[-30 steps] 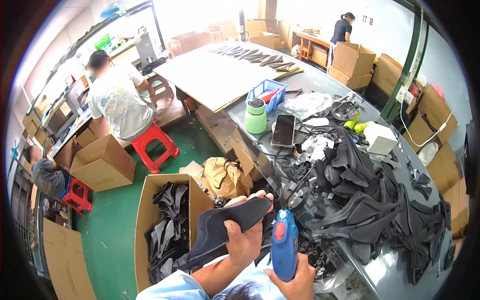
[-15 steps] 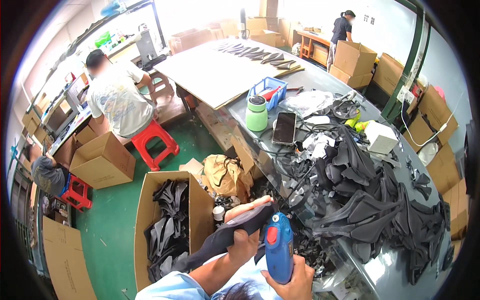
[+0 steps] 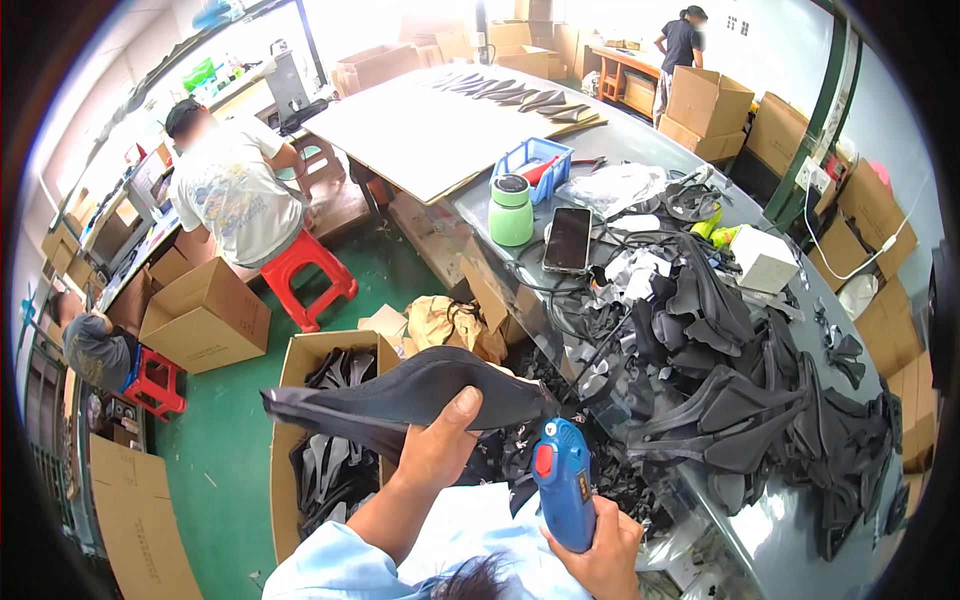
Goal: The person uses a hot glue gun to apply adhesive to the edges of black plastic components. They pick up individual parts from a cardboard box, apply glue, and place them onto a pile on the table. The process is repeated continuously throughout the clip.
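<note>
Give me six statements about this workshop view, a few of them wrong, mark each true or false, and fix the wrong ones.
1. The right hand grips a blue handheld tool with a red button. True.
2. The left hand is empty. False: the left hand holds a dark padded piece.
3. The smartphone lies inside the blue plastic basket. False: it is on the grey table.
4. The green bottle stands beside the blue plastic basket. True.
5. A person in a white T-shirt sits on a red plastic stool. True.
6. The floor is brown. False: it is green.
</note>
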Available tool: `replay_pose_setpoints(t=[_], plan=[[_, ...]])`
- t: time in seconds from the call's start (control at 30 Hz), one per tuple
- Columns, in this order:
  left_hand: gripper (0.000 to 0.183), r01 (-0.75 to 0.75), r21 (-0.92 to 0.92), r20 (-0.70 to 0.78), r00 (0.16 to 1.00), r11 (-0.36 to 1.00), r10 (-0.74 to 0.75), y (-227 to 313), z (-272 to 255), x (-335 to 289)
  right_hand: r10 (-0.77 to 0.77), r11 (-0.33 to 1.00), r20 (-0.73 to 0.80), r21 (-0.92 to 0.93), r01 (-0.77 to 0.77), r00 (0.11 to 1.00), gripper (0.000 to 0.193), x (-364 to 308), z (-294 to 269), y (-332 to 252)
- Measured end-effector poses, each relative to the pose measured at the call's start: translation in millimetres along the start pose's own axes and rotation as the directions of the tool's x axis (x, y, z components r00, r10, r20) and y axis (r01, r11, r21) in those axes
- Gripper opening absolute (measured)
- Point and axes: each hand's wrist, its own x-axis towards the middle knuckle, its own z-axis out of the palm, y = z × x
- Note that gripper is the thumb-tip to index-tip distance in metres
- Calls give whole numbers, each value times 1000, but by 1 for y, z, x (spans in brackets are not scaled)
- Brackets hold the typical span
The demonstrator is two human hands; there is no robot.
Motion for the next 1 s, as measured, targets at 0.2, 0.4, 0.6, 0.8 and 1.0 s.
replay_pose_setpoints(t=[0.2, 0.4, 0.6, 0.8, 1.0], plan=[[32, 38, 101, 45, 998, 994, -43, 13, 3, 5, -15, 1000, 3, -12, 15, 1000, 48, 1, -1, -1], [34, 37, 285, 53, 997, 958, -54, 11, 9, 8, -31, 999, 4, -21, 31, 1000, 47, 2, 0, -1], [33, -122, 194, 86, 991, 973, 107, 8, 10, 7, 15, 999, 1, 32, -15, 1000, 50, 1, 1, -1], [24, -73, 208, -11, 997, 975, 77, 2, 17, 3, 11, 999, 15, 31, -12, 1000, 53, 2, 0, -3], [22, -46, 213, -11, 999, 976, 50, -7, 18, -1, 52, 993, 48, 99, -56, 998, 57, 3, -1, -6]])
